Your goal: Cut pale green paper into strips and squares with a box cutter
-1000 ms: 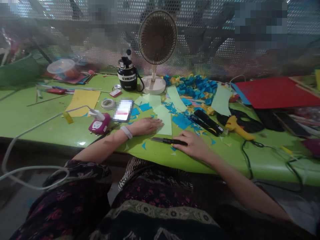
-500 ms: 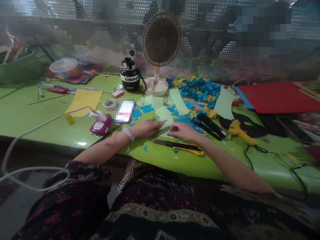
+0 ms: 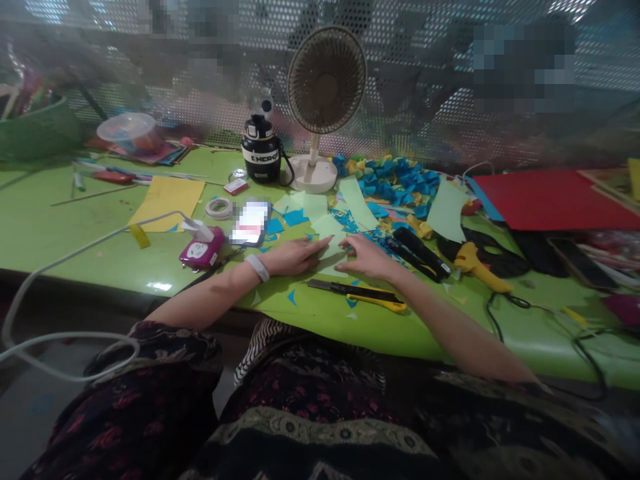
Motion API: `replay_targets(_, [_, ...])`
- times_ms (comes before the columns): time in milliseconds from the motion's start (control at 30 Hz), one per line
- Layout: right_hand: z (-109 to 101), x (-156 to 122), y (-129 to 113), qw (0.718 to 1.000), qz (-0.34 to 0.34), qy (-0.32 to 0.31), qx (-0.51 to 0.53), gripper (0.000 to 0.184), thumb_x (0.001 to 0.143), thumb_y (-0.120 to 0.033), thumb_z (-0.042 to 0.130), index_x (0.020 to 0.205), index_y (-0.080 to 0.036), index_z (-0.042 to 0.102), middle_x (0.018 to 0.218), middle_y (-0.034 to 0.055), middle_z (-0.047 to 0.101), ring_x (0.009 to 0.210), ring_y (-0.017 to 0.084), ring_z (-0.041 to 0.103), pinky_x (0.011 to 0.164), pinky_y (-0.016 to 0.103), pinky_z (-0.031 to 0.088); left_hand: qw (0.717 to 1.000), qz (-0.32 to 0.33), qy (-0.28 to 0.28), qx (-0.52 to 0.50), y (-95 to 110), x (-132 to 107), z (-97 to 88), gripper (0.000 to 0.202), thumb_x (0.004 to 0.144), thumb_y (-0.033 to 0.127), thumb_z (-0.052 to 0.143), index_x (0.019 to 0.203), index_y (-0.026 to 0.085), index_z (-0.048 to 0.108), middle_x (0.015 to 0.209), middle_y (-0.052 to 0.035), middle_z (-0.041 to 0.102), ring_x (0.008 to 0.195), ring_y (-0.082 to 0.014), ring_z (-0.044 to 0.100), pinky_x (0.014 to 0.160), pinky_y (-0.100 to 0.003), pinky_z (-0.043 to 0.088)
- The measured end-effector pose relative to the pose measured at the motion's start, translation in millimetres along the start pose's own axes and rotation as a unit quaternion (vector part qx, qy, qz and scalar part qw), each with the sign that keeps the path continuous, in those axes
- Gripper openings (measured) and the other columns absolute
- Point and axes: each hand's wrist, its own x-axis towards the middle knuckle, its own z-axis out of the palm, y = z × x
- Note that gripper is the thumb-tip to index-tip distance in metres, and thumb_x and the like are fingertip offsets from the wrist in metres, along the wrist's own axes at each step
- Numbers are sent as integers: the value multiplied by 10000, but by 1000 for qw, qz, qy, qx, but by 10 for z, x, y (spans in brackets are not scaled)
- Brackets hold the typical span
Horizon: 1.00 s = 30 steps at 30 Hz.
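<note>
A pale green paper piece [image 3: 334,257] lies on the green table between my two hands. My left hand [image 3: 297,256] rests flat with its fingers stretched across the paper's left side. At the right edge of the paper is my right hand [image 3: 367,257], its thumb and fingers parted and nothing visible between them. A yellow and black utility knife [image 3: 360,292] lies just in front of the hands, near the table edge. Blue paper scraps [image 3: 350,219] and more pale green sheets [image 3: 358,203] are spread behind the fingers.
A phone [image 3: 251,222], masking tape [image 3: 219,208] and a purple adapter [image 3: 201,250] with a white cable sit left. A black bottle [image 3: 261,153] and a fan [image 3: 327,80] stand behind. To the right are a black stapler-like tool [image 3: 423,253], a yellow glue gun [image 3: 481,267] and red sheets [image 3: 555,198].
My right hand's thumb and fingers have spread apart from a closed pinch. My left hand stays on the paper. The camera view has shifted slightly.
</note>
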Motion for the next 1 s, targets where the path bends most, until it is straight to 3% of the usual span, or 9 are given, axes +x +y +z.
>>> replay_targets(100, [-8,-2,-18,999,24,-29,25,414,721,-367,839,1059,-200,668,981,56,686,820,216,634,710,310,455,1000,-9,-5,4,-1,14,-1,700,1052,348,463,1677,224,174,1212,-141,694,1070,-264,647,997,-402,493])
replay_targets(233, [4,-20,-1,997,17,-24,64,291,714,-364,794,913,-212,645,803,3,656,734,191,596,647,297,406,1000,-1,-2,4,-8,26,6,717,1052,334,471,1682,240,144,1280,-141,685,1096,-262,642,1003,-408,493])
replay_targets(333, [17,-45,35,989,5,-25,146,272,691,-392,774,813,-218,605,714,-22,623,679,178,576,622,299,409,1000,-6,-2,16,-14,24,16,739,1045,328,488,1685,241,128,1308,-143,676,1113,-266,640,995,-411,497])
replay_targets(533, [-22,-99,93,944,6,-2,330,422,593,-497,865,762,-216,599,716,-12,653,707,184,623,702,342,509,999,-11,-3,44,6,22,11,733,1060,367,481,1684,206,133,1258,-149,701,1137,-273,642,991,-410,507])
replay_targets(667, [-175,-47,174,923,15,83,377,485,560,-520,922,822,-216,651,822,25,715,775,197,656,777,371,546,998,1,-21,55,29,31,-8,575,1080,418,473,1604,200,383,1429,-151,641,1321,-282,588,1136,-453,436])
replay_targets(733, [-247,60,222,912,21,116,393,525,533,-515,948,854,-220,654,857,31,735,805,205,670,807,385,561,998,26,-37,49,37,31,-17,485,1092,415,466,1534,217,493,1557,-119,544,1444,-258,502,1228,-460,343])
replay_targets(833, [-295,337,264,917,22,115,382,517,538,-481,961,842,-214,639,839,30,735,808,201,672,819,386,569,998,38,-43,31,46,24,-29,428,1094,399,480,1487,246,551,1614,-83,479,1502,-227,442,1268,-463,287])
replay_targets(1000, [-285,921,216,952,12,24,305,375,626,-331,916,786,-203,603,723,11,685,774,191,650,794,355,549,998,40,-46,11,53,8,-42,422,1067,325,544,1482,250,562,1599,-78,496,1503,-229,445,1282,-486,262])
